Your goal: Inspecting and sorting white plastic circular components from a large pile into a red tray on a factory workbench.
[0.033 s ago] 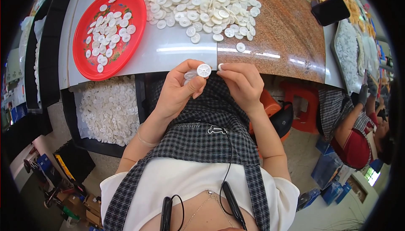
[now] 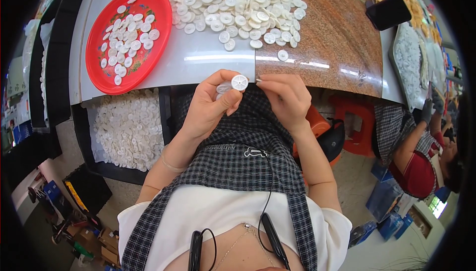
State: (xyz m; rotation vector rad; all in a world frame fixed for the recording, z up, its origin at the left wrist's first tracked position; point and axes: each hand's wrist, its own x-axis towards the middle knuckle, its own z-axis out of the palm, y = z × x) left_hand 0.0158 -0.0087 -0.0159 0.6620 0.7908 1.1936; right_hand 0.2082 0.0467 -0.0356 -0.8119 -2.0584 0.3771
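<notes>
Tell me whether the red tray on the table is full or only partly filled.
Partly filled. The red tray holds a loose single layer of white discs in its middle, with bare red showing around its rim and lower part.

Left hand (image 2: 210, 105) raised, fingers pinched, right hand (image 2: 282, 97) beside it, fingertips seemingly pinched

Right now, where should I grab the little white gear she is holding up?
By its toothed rim, I think. The white gear is thin and flat, its face turned up to the camera, with the left hand pinching its lower edge. Its top and right rim look free, so come from the right, beside the right hand.
</notes>
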